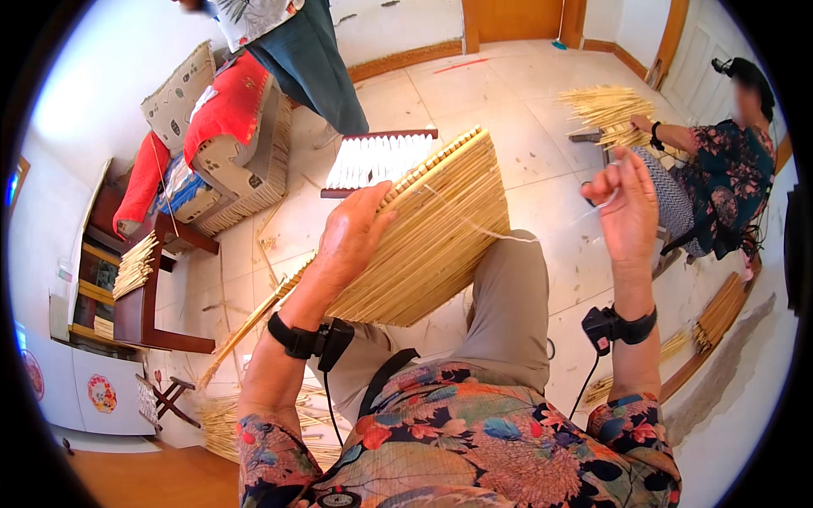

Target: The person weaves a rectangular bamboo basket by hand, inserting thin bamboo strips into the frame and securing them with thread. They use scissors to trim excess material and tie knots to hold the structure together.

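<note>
A flat panel of straw stalks (pixel 432 245), bound side by side, slopes over my lap. Along its upper left edge runs a row of bound ends. My left hand (pixel 343 233) is closed around that edge, its fingers partly hidden behind the panel. From near the bound edge a thin white cord (pixel 478 227) hangs in a loose curve and leads toward the right. My right hand (pixel 628 207) is raised apart from the panel, thumb and fingers pinched on the cord. One long stalk (pixel 241 339) sticks out at the lower left, below my left wrist.
A small stool with a white corded seat (pixel 379 161) stands ahead. Straw lies piled (pixel 605 110) beside a seated person (pixel 720 169) at right; another person (pixel 309 59) stands at upper left. There are a sofa (pixel 246 152), a brown table (pixel 161 296) and loose straw (pixel 224 427).
</note>
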Available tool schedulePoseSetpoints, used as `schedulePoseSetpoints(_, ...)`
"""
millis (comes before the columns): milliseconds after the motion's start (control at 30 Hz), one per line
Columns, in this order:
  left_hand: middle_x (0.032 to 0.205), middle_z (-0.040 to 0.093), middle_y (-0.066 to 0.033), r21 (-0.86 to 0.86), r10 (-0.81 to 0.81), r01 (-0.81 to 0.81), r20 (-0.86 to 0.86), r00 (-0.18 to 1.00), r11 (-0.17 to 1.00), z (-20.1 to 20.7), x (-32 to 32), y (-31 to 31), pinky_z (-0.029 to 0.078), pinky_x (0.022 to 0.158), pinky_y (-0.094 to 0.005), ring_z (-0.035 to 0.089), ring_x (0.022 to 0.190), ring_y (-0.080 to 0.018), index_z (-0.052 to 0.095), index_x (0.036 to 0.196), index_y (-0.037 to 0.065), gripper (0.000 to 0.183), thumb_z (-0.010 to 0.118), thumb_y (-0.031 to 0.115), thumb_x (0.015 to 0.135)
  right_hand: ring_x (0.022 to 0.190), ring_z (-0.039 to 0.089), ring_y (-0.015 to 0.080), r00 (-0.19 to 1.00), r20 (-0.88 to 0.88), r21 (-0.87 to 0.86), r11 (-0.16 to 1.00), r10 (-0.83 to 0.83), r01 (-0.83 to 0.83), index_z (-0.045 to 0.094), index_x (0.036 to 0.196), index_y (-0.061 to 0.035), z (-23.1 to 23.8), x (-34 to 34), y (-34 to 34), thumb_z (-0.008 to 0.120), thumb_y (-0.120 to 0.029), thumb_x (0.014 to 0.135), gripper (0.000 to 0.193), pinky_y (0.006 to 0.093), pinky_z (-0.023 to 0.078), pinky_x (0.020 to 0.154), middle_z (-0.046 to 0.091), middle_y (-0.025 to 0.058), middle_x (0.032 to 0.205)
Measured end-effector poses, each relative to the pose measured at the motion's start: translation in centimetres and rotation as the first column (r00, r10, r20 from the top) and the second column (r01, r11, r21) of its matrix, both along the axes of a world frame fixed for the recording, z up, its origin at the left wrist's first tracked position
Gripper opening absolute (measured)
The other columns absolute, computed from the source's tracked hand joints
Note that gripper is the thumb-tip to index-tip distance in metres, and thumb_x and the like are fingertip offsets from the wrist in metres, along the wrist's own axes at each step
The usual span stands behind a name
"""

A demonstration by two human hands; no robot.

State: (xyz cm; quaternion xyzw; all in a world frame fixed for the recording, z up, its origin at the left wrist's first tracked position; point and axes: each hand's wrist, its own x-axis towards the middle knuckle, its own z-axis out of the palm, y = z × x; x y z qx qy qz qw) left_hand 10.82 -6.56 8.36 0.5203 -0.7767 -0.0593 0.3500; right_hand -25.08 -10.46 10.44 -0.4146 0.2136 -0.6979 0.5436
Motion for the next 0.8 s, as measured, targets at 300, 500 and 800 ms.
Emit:
schedulePoseSetpoints(300, 0.107, 0.064, -0.0250, 0.136, 0.035, -0.043, 0.059, 0.998, 0.990, -5.1, 1.1, -1.5, 0.050, 0.086, -0.0437, 0.062, 0.100, -0.0411, 0.057, 0.121, -0.004, 0.039, 0.066, 0.008, 0.086, 0.054, 0.035, 0.0043, 0.985, 0.028, 0.158, 0.974, -0.168, 0.162, 0.055, 0.122, -0.0020, -3.9, -9.5, -0.8, 0.052, -0.017, 0.102, 0.026, 0.0191, 0.030, 0.046, 0.047, -0.0010, 0.077)
schedulePoseSetpoints(500, 0.105, 0.064, -0.0249, 0.195, 0.019, -0.021, 0.013, 1.000, 0.981, -6.5, 0.6, -3.0, 0.050, 0.085, -0.0436, 0.061, 0.098, -0.0413, 0.057, 0.120, -0.004, 0.038, 0.066, 0.009, 0.085, 0.052, 0.031, 0.0016, 0.869, -0.304, 0.135, 0.885, -0.391, 0.445, 0.055, 0.127, -0.0003, -5.8, -15.8, 0.5, 0.052, -0.014, 0.101, 0.029, 0.0180, 0.026, 0.045, 0.047, -0.0026, 0.076)
schedulePoseSetpoints(800, 0.110, 0.065, -0.0216, 0.235, -0.004, 0.022, -0.080, 0.997, 0.972, -10.7, -1.2, -4.2, 0.050, 0.089, -0.0416, 0.062, 0.101, -0.0387, 0.058, 0.121, -0.001, 0.039, 0.068, 0.008, 0.084, 0.054, 0.033, 0.0000, 0.646, -0.629, 0.062, 0.800, -0.433, 0.597, 0.068, 0.113, -0.0059, -8.5, -14.9, 1.5, 0.054, -0.014, 0.100, 0.021, 0.0164, 0.030, 0.047, 0.054, -0.0055, 0.079)
